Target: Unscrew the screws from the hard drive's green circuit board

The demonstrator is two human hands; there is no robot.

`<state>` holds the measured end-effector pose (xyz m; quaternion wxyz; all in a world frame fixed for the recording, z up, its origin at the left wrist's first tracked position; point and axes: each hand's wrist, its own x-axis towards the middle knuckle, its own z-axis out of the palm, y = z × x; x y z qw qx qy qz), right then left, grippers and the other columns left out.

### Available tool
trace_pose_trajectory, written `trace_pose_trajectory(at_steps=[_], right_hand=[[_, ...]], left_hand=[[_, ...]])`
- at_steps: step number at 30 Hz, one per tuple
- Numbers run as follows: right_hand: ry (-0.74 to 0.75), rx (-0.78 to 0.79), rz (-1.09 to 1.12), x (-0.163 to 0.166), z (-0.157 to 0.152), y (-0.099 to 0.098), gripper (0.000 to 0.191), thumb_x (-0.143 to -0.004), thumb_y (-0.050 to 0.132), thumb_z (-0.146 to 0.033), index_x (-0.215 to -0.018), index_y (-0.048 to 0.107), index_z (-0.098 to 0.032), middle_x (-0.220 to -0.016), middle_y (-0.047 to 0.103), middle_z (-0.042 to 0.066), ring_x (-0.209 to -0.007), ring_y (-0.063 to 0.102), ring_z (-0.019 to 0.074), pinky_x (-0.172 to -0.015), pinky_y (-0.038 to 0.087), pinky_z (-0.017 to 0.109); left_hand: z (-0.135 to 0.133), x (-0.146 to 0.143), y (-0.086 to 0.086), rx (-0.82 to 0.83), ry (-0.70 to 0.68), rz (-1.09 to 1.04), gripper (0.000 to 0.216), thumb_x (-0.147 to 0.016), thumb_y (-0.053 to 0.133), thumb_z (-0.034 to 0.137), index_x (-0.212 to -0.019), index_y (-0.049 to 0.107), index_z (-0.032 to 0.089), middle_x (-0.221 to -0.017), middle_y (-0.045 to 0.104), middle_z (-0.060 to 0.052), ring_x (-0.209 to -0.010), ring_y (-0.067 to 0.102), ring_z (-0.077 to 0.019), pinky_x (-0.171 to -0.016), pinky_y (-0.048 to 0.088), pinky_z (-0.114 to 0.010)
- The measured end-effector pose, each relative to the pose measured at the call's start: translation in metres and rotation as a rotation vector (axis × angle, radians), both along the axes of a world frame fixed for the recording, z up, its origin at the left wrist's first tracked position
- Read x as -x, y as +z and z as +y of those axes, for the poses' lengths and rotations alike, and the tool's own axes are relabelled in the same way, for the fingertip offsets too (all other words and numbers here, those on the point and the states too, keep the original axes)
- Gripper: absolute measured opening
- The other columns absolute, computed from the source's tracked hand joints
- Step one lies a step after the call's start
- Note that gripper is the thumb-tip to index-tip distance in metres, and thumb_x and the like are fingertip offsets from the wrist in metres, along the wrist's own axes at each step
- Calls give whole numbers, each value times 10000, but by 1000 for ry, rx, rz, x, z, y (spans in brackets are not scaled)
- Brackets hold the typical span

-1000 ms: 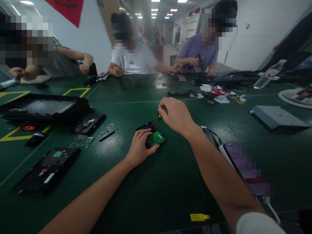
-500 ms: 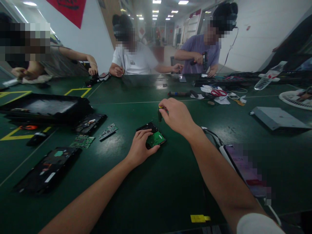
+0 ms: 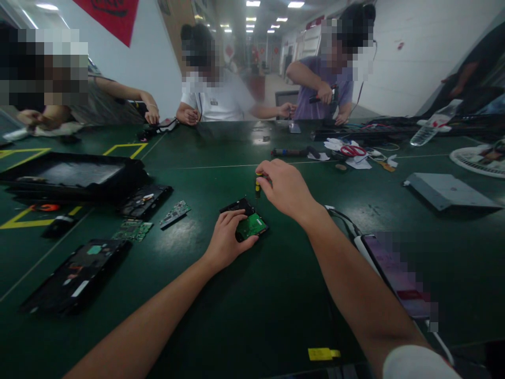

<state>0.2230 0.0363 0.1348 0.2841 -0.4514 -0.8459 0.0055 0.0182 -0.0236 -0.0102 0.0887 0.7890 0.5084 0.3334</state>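
A small black hard drive with a green circuit board on top lies on the dark green table. My left hand grips the drive's near edge, fingers curled onto the board. My right hand hovers just above and behind the drive, fingers pinched on a small screwdriver with a yellow and black handle. The screwdriver stands upright with its tip down at the drive's far corner.
To the left lie loose circuit boards, opened drives and a black tray. A phone with a cable lies at the right, a grey metal box beyond it. Red scissors and three seated people are across the table.
My hands and the screwdriver stay nearly where they were, with only a slight shift of the right hand. The person in purple across the table raised a tool.
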Motion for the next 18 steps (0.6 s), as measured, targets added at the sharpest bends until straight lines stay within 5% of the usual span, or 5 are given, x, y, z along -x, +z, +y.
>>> trace_pose_trajectory(at_steps=[18], right_hand=[[-2, 18, 47, 2, 0, 1, 47, -961, 623, -204, -983, 592, -176, -1005, 682, 86, -905, 620, 209, -812, 424, 335]], left_hand=[[-1, -1, 3, -2, -7, -10, 491, -814, 819, 422, -1231, 644, 232, -1371, 655, -104, -1304, 549, -344, -1115, 484, -573]])
